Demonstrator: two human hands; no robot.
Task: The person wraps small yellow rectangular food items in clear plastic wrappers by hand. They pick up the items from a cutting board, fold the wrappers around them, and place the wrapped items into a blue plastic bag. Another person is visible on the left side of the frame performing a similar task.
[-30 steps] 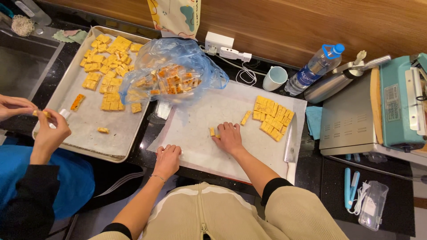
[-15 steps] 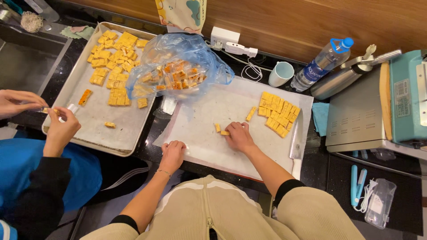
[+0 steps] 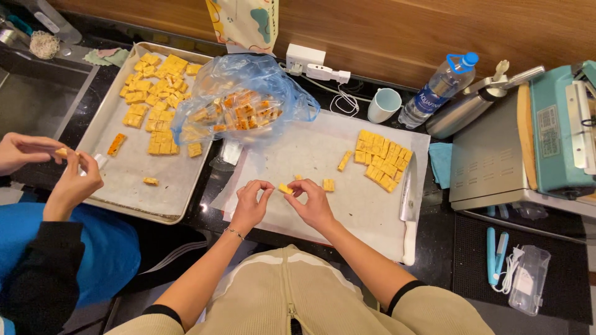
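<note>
On the white paper sheet point(image 3: 310, 155), left hand point(image 3: 249, 205) and right hand point(image 3: 312, 203) pinch a yellow piece point(image 3: 285, 188).

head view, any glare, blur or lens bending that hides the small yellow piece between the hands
Head view: the yellow piece reads clearly between the left hand and right hand, lit evenly with only soft shadows on the white paper; glare shows on the blue plastic bag and the knife; the wide lens bends lines near the edges; no motion blur is evident.
</note>
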